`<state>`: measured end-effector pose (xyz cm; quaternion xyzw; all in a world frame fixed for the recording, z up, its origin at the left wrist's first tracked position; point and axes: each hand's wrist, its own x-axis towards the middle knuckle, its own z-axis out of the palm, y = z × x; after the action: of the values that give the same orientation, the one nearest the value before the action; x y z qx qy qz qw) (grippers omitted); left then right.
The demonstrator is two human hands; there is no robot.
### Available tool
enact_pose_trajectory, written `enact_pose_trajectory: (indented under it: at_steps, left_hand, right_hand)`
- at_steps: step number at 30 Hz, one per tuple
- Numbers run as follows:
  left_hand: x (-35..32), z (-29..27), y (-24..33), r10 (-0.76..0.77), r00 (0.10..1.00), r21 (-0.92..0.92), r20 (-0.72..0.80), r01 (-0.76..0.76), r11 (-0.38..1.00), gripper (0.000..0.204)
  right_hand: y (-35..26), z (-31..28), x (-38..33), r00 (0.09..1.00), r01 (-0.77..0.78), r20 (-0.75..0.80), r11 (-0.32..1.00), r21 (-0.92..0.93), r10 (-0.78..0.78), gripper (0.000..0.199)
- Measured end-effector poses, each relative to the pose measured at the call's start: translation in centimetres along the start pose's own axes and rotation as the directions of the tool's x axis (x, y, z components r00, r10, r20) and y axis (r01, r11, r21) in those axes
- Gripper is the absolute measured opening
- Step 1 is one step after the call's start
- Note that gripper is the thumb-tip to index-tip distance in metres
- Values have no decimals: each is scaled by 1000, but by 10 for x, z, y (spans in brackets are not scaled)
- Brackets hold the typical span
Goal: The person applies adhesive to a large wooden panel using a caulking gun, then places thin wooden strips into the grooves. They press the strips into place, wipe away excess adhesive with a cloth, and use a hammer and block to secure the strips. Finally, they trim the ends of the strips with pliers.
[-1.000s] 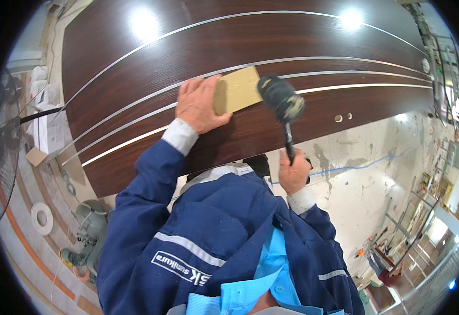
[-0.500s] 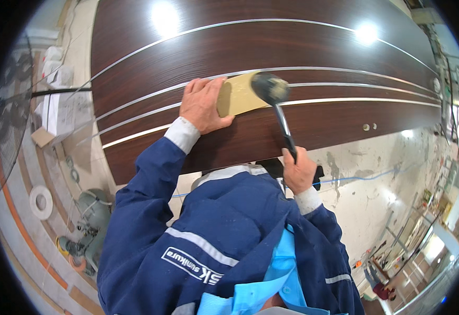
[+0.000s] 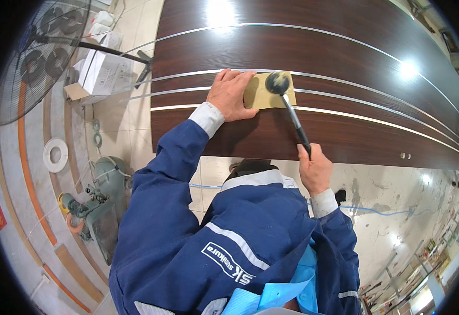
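— Two hands listed. Left hand (image 3: pixel 231 94)?
— Fingers spread flat, pressing a tan wooden block (image 3: pixel 264 92) onto the dark door panel (image 3: pixel 313 47).
— Right hand (image 3: pixel 314 169)?
— Fist closed round a black mallet (image 3: pixel 287 100) handle; its head rests on the block, just beyond the left fingertips.
— Packages?
— White rectangular box (image 3: pixel 103 73), floor, well left of the fingers.

Workshop floor around you, bright lamps overhead.

Pale floor tiles (image 3: pixel 122 123) run to your left, crossed by orange stripes (image 3: pixel 30 173). A standing fan (image 3: pixel 40 58) sits at far left, a white tape roll (image 3: pixel 55 155) and a green machine (image 3: pixel 101 202) lie nearby. A blue cable (image 3: pixel 382 212) trails over stained concrete at right.
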<state>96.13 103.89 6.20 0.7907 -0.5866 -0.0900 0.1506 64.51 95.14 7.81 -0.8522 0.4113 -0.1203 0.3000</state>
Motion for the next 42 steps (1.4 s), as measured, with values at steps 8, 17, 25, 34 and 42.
enact_pose_trajectory:
  at_steps: [8, 17, 25, 34, 42]
  left_hand:
    - [-36, -20, -42, -42, 998, 56, 37, 40, 998, 101]
    - [-59, -22, -70, -66, 998, 8, -5, 66, 998, 98]
    - [-96, -46, -115, -126, 992, 9, -3, 126, 992, 94]
    - [-93, -40, -144, 8, 998, -4, -62, -8, 1000, 90]
    - [-58, -55, -165, 90, 976, -85, -198, -108, 990, 82]
  right_hand:
    - [-50, 45, -19, 996, -72, 40, 990, -119, 77, 36]
    - [-98, 88, -46, 994, -105, -41, 987, -124, 101, 32]
    - [-133, 99, -63, 962, 94, -265, 990, 101, -65, 29]
    - [-138, 133, -51, 992, 2, -125, 996, 84, 8, 36]
    - [-129, 108, -13, 967, -151, -183, 975, 160, 180, 35]
